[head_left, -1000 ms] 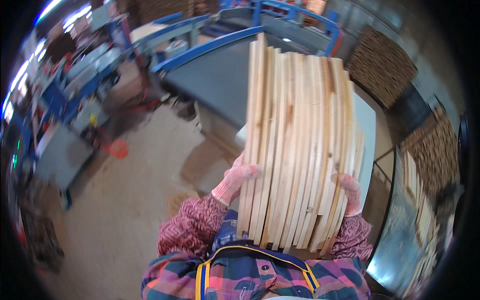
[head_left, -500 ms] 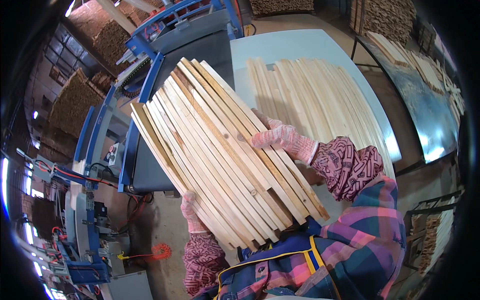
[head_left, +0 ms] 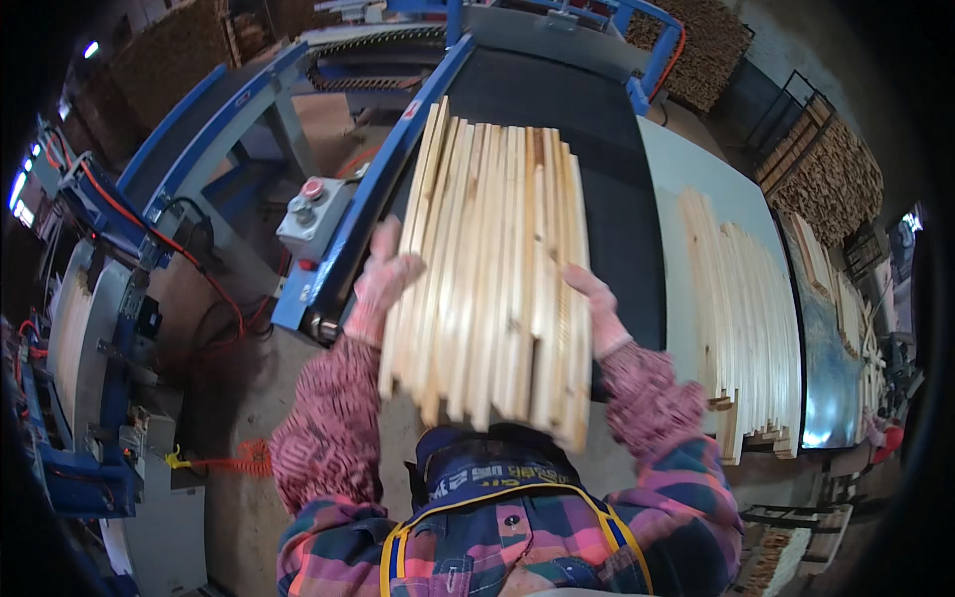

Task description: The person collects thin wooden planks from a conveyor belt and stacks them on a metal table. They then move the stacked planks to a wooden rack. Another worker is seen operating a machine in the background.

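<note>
A bundle of pale wooden strips (head_left: pixel 487 269) lies side by side between my two gloved hands, over the near end of the black conveyor belt (head_left: pixel 622 239). My left hand (head_left: pixel 383 284) presses against the bundle's left edge, its thumb toward the strips. On the opposite edge, my right hand (head_left: pixel 595 303) is pressed against the outermost strip, its fingers partly hidden by the wood. The near ends of the strips are uneven and stick out toward my apron (head_left: pixel 497 468). Whether the bundle's underside touches the belt I cannot tell.
Right of the belt, a pale table (head_left: pixel 676 328) bears another row of wooden strips (head_left: pixel 751 338). A grey control box with a red button (head_left: pixel 310 214) sits beside the conveyor's blue left rail (head_left: pixel 398 174). Farther right stands a dark metal-topped table (head_left: pixel 831 368) with loose strips.
The bundle has gone from tilted, near the pale table, to nearly straight over the belt. My right hand has shifted from atop the strips to their right edge. My view has swung right.
</note>
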`<move>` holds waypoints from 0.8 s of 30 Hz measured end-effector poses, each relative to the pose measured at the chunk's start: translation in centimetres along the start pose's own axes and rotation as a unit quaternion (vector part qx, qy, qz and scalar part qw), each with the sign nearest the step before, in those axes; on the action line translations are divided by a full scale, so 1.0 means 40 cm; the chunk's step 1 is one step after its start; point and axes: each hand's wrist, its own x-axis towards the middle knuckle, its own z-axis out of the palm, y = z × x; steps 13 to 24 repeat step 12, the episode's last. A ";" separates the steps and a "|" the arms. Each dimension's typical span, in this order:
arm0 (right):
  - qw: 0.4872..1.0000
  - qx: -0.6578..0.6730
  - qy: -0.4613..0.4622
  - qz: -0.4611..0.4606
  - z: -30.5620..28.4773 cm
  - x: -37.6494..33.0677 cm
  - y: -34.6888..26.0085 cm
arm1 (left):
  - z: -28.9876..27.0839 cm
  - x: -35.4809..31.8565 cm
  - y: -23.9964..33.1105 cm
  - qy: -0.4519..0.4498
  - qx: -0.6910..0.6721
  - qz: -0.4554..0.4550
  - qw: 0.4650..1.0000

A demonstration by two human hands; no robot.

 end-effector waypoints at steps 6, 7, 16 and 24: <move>0.826 -0.549 0.106 -0.074 -0.001 0.277 0.100 | -0.263 0.074 -0.109 -0.119 0.455 0.204 0.859; 0.763 -0.635 0.118 0.023 0.076 0.247 0.078 | -0.270 0.056 -0.106 -0.121 0.391 0.171 0.896; 0.711 -0.655 0.249 0.057 0.067 0.328 0.040 | -0.412 -0.032 -0.055 0.043 0.211 0.168 0.962; 0.711 -0.655 0.249 0.057 0.067 0.328 0.040 | -0.412 -0.032 -0.055 0.043 0.211 0.168 0.962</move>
